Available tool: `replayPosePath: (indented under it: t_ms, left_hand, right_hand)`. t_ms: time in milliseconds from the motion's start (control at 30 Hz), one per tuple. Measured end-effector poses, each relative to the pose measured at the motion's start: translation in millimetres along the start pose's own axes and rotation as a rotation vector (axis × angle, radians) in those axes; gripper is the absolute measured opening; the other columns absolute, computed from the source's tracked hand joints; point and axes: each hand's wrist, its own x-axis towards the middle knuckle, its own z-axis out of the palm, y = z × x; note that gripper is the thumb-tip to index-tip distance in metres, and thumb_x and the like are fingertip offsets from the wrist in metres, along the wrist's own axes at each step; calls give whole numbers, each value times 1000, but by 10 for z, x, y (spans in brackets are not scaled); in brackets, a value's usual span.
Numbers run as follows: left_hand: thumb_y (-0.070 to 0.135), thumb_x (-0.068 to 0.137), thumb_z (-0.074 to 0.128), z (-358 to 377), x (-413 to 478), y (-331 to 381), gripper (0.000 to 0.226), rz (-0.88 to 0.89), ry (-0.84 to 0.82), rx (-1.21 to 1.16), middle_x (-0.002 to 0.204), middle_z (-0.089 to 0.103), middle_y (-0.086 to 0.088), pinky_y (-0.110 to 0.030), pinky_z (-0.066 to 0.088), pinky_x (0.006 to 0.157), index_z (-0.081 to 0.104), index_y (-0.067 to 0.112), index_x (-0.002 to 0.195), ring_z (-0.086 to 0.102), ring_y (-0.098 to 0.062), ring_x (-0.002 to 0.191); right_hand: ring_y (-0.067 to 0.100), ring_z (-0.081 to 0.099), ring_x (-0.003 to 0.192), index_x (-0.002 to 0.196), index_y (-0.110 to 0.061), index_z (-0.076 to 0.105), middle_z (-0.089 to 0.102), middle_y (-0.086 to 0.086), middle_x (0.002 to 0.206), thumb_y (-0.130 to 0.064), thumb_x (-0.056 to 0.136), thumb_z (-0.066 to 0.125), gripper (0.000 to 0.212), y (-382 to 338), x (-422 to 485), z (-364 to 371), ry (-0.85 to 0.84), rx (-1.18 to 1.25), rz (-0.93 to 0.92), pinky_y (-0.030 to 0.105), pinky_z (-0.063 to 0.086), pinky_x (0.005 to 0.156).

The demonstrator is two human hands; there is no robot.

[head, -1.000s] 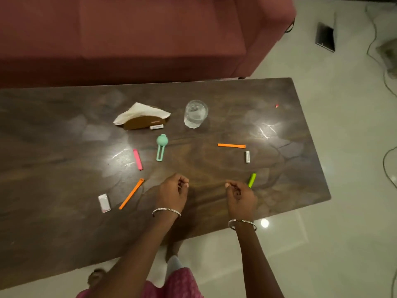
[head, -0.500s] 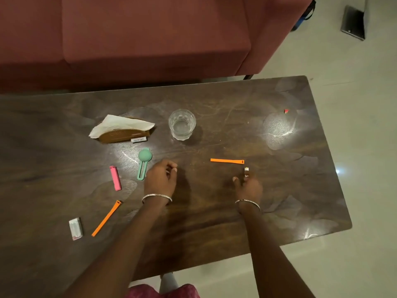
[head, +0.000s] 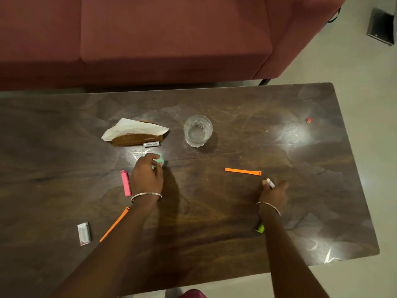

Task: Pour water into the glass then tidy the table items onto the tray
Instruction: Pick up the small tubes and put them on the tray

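Left of centre, the left grip (head: 147, 177) curls its fingers round a mint-green clip (head: 159, 161) on the dark wooden desk (head: 214, 229), while at centre right the right grip (head: 276, 191) pinches a small white tube (head: 270, 183) between thumb and fingers. Near them lie a pink clip (head: 125, 186) just left of the left grip, an orange strip (head: 242, 171) above the right grip, and a green clip (head: 260, 228) half under the right forearm. Above centre stands the glass (head: 197, 130) – upright, water in it – beside a napkin holder (head: 137, 135), with a maroon sofa (head: 171, 39) across the top.
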Motion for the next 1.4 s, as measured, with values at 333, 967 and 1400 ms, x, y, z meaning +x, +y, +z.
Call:
replayPosePath:
  t_ms: [333, 967, 1400]
  left_hand:
    - [20, 92, 52, 41, 485, -108, 39, 80, -104, 519, 117, 56, -15, -46, 50, 71, 54, 20, 131, 65, -41, 86]
    - [12, 80, 74, -225, 111, -256, 18, 227, 60, 685, 83, 66, -9, -36, 50, 56, 62, 11, 94, 65, -28, 75]
    - [6, 84, 71, -1199, -879, -582, 16, -66, 107, -293, 91, 66, -5, -38, 55, 69, 74, 16, 96, 63, -23, 75]
  right_hand:
    - [48, 65, 93, 106, -10, 45, 68, 27, 98, -35, 100, 47, 26, -121, -568, 193, -144, -192, -290, 39, 35, 65]
    - [18, 53, 58, 86, -16, 53, 52, -7, 61, -28, 96, 60, 17, -363, -1458, 287, -386, 69, -686, 36, 42, 54]
    - [0, 65, 68, 99, -25, 66, 68, -15, 78, -14, 87, 71, 17, -657, -2594, 130, -520, 281, -711, 26, 55, 65]
